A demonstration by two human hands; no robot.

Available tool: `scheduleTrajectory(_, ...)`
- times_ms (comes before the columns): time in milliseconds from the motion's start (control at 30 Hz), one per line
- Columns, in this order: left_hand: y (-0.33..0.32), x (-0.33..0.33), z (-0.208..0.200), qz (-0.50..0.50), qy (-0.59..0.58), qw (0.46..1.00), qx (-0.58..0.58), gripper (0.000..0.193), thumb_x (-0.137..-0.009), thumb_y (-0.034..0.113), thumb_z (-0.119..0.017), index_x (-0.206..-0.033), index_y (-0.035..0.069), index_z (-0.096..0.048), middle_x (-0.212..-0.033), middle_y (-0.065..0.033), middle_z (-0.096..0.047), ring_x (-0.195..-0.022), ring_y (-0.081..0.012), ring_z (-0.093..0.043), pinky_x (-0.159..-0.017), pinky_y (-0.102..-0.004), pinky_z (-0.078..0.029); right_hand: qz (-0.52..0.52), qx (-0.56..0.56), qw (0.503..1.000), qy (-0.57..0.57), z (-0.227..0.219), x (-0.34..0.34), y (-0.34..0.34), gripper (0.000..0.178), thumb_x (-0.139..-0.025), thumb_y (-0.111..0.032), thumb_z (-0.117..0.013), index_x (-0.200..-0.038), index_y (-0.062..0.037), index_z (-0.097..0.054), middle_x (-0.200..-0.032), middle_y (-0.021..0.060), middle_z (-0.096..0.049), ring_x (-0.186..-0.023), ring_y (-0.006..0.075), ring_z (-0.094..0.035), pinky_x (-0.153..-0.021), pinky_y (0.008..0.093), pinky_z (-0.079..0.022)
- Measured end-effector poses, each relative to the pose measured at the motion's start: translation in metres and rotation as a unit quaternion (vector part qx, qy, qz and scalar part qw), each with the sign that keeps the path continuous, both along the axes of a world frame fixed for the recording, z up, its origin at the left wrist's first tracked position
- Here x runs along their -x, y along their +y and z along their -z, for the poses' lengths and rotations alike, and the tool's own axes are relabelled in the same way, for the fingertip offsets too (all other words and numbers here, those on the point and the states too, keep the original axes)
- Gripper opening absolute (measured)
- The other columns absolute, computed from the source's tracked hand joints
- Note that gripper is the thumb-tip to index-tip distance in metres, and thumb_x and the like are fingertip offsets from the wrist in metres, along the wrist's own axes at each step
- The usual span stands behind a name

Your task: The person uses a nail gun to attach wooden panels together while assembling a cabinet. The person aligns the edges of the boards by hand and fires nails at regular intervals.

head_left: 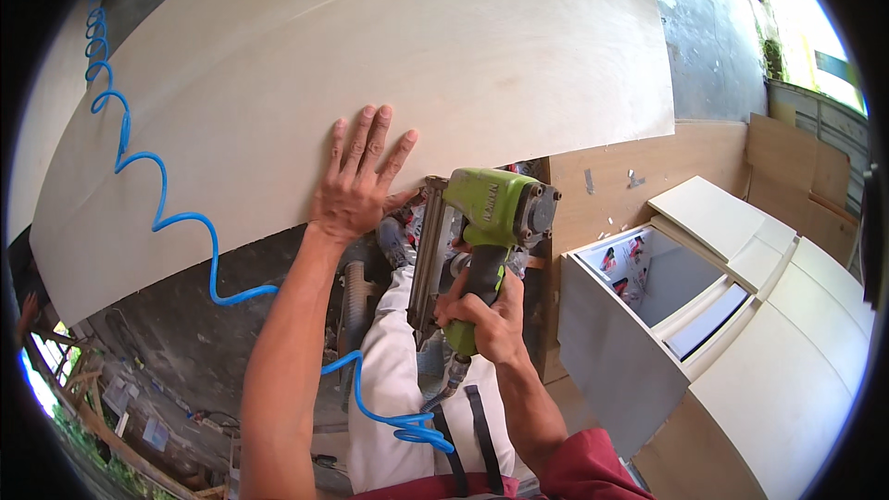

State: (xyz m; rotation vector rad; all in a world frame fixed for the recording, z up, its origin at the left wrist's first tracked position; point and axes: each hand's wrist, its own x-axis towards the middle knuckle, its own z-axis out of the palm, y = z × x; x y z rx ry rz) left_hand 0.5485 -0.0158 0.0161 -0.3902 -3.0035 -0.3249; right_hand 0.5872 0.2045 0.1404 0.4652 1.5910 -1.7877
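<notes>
Pressing plywood sheet (pixel 370 65), left hand (pixel 356 190); right hand (pixel 486 310) gripping nail gun (pixel 486 213).

Board (pixel 370 65) fills upper left and centre of frame. Left hand (pixel 356 185) lies flat on its lower edge, centre frame. Nail gun (pixel 482 222) sits just right of that hand, held by right hand (pixel 486 315) below it. Coiled hose (pixel 167 204) runs down the left, over the board, to the gun's base. Open cabinet (pixel 648 306) stands at lower right.
</notes>
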Motion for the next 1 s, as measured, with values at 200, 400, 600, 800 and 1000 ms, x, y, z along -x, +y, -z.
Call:
scheduleTrajectory(200, 0.013, 0.01, -0.005, 0.015, -0.017, 1.0, 0.007, 0.078, -0.097, 0.065, -0.038, -0.159, 0.019, -0.033, -0.162, -0.0214, -0.029, -0.15, -0.0393, -0.028, -0.12, -0.0593, -0.023, 0.103, -0.021, 0.994, 0.027, -0.018, -0.013, 0.015, 0.038, -0.074, 0.001, -0.055, -0.11, 0.0114, -0.058, -0.072, 0.0132, -0.063, -0.06, 0.024, -0.063, -0.07, 0.0399, -0.057)
scheduleTrajectory(400, 0.01, 0.004, 0.001, 0.001, -0.023, 1.0, 0.012, 0.08, -0.095, 0.065, -0.044, -0.16, 0.022, -0.029, -0.165, -0.0191, -0.025, -0.152, -0.0369, -0.025, -0.121, -0.0579, -0.021, 0.218, -0.011, 0.976, -0.024, 0.001, -0.041, 0.027, 0.058, -0.079, 0.005, -0.052, -0.137, 0.0086, -0.044, -0.076, 0.0106, -0.06, -0.066, 0.0251, -0.063, -0.077, 0.045, -0.057)
scheduleTrajectory(600, 0.005, 0.0, -0.008, 0.009, -0.008, 0.998, 0.054, 0.076, -0.096, 0.061, -0.045, -0.157, 0.018, -0.036, -0.163, -0.0196, -0.027, -0.151, -0.0384, -0.026, -0.12, -0.0582, -0.023, 0.355, 0.029, 0.925, -0.133, 0.011, -0.053, 0.028, 0.015, -0.076, 0.009, -0.054, -0.09, 0.0035, -0.055, -0.075, 0.0098, -0.059, -0.069, 0.027, -0.064, -0.078, 0.0438, -0.057)
scheduleTrajectory(800, 0.01, 0.004, -0.01, 0.023, -0.025, 0.999, 0.012, 0.072, -0.097, 0.057, -0.05, -0.156, 0.017, -0.039, -0.163, -0.0184, -0.03, -0.151, -0.0366, -0.027, -0.12, -0.0573, -0.023, 0.415, 0.117, 0.894, -0.121, 0.009, -0.061, 0.043, 0.042, -0.077, 0.002, -0.054, -0.119, 0.0043, -0.05, -0.068, 0.0087, -0.052, -0.058, 0.0241, -0.055, -0.066, 0.0436, -0.052)
scheduleTrajectory(1000, -0.051, -0.026, -0.018, 0.058, -0.085, 0.994, 0.028, 0.074, -0.092, 0.05, -0.059, -0.156, 0.017, -0.039, -0.163, -0.0185, -0.029, -0.151, -0.0355, -0.027, -0.122, -0.0568, -0.02, 0.351, 0.03, 0.925, -0.142, 0.002, -0.051, 0.033, 0.052, -0.093, -0.005, -0.057, -0.142, 0.0038, -0.043, -0.066, 0.0081, -0.051, -0.053, 0.0218, -0.054, -0.061, 0.0416, -0.051)
